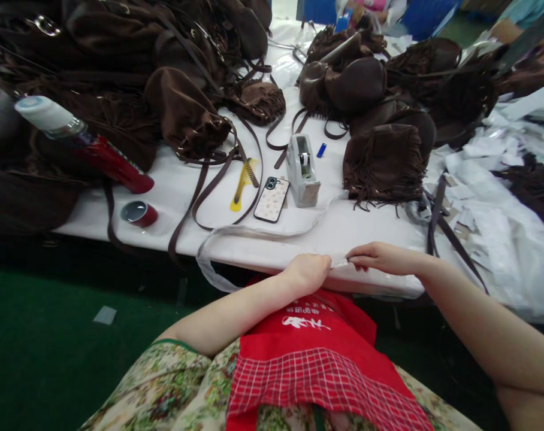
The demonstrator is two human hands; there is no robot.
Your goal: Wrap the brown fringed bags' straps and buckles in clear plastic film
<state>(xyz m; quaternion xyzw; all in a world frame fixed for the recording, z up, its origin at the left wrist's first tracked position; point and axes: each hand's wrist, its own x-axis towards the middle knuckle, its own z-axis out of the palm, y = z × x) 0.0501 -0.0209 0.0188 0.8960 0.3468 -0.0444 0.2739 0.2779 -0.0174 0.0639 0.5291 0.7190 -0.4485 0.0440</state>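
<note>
My left hand (310,270) is closed in a fist at the table's front edge, gripping one end of a short whitish strip (339,263). My right hand (374,257) pinches the other end, where something small and dark shows at the fingertips; I cannot make out what it is. Behind the hands a long translucent white plastic band (263,230) curves across the table and hangs over the edge at the left. A brown fringed bag (384,161) lies beyond my right hand. A grey tape dispenser (302,170) stands beyond my left hand.
A patterned phone (272,199), a yellow comb (242,185) and a blue lighter (321,149) lie mid-table. At left are a red bottle (105,155), a red cup (141,214) and heaped brown bags (186,114). Crumpled white wrapping (501,191) covers the right. People sit across the table.
</note>
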